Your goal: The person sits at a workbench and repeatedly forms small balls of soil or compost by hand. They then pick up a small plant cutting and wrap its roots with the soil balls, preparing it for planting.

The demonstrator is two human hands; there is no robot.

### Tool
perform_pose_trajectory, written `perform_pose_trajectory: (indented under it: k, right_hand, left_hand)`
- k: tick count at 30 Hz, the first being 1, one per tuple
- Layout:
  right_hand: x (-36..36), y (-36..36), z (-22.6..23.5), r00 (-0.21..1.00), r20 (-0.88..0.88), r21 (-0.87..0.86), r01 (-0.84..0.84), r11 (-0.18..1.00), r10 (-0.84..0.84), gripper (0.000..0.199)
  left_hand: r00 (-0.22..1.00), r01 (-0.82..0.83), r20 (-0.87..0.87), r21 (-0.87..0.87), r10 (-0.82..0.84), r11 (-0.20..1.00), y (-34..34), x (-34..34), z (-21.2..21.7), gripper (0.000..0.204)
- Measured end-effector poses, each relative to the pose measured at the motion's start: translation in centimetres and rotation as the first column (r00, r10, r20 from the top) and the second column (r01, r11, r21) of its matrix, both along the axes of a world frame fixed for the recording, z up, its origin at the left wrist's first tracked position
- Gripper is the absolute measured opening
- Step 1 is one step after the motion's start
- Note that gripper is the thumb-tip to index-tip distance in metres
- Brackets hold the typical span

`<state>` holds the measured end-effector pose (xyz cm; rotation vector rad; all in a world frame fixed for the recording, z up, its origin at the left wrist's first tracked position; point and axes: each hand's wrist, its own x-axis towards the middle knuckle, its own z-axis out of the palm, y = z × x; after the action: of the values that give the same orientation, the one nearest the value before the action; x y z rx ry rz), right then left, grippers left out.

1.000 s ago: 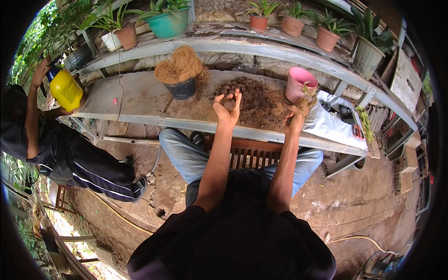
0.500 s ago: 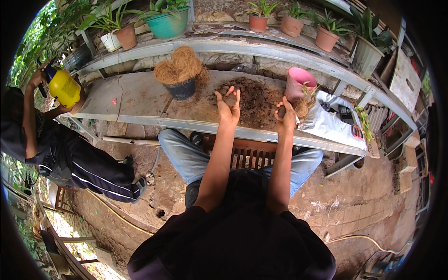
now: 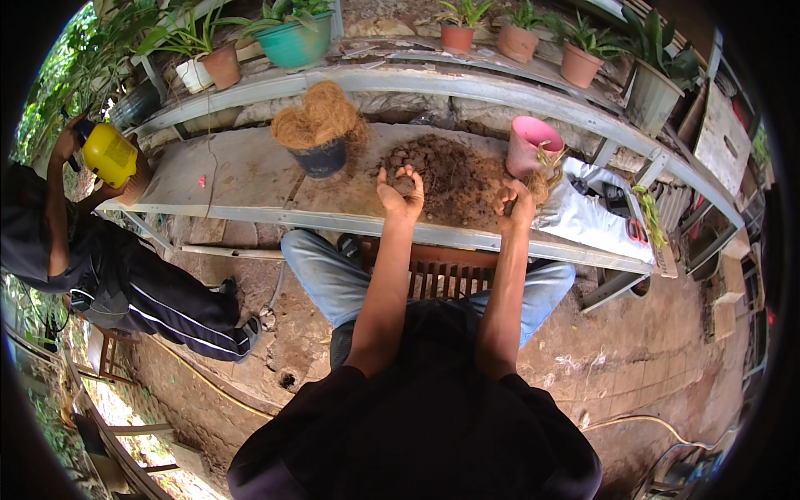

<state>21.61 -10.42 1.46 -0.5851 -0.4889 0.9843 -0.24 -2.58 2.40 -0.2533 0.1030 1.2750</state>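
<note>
My left hand (image 3: 400, 197) is above the near edge of a pile of dark soil (image 3: 454, 171), its fingers curled round a brown soil clump (image 3: 406, 185). On the pile's right side my right hand (image 3: 517, 205) is closed, with a bit of dark soil showing between its fingers. Just beyond that hand stands a pink pot (image 3: 533, 143). A small plant with bare, tangled roots (image 3: 543, 185) leans by the pot and is partly hidden. To the left of the soil sits a black pot (image 3: 320, 158) heaped with brown coconut fibre (image 3: 325, 115).
A white plastic sack (image 3: 575, 218) lies at the bench's right, with red-handled cutters (image 3: 637, 231) on it. Potted plants line a shelf behind, including a teal pot (image 3: 296, 42). At left, another person (image 3: 158, 287) holds a yellow spray bottle (image 3: 110, 155).
The fingers of both my hands have curled in from a more open pose, around the soil. My left hand has shifted slightly left. The other person's spray bottle has tilted.
</note>
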Motion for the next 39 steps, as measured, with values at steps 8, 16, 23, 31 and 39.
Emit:
perform_pose_trajectory:
  k: [8, 16, 23, 31, 39]
  right_hand:
    - [-1.5, -0.5, 1.7, 0.996, 0.086, -0.15, -0.013, 0.989, 0.026, 0.034]
    - [-3.3, -0.9, 3.0, 0.999, 0.013, 0.003, 0.046, 0.999, -0.046, 0.021]
    - [-2.6, -0.7, 2.7, 0.993, 0.119, -0.043, -0.019, 0.999, 0.024, 0.019]
    - [-2.7, -0.4, 2.1, 0.992, 0.027, -0.104, 0.122, 0.987, -0.119, 0.02]
    - [-1.7, -0.5, 1.3, 0.998, -0.032, -0.119, 0.047, 0.992, -0.051, 0.016]
  left_hand:
    - [0.965, 0.176, -0.247, 0.376, -0.085, 0.91, 0.7, -0.7, -1.7, 0.046]
    - [0.979, -0.03, -0.193, 0.151, 0.059, 0.988, -0.9, 0.7, 1.7, 0.035]
    - [0.944, 0.286, -0.068, 0.656, -0.322, 0.699, 1.7, -1.2, -1.8, 0.035]
    - [0.999, -0.02, 0.049, 0.183, 0.012, 0.983, -0.4, 0.2, 1.3, 0.039]
    - [1.0, 0.015, 0.008, 0.509, -0.022, 0.861, 1.5, -1.0, -2.1, 0.059]
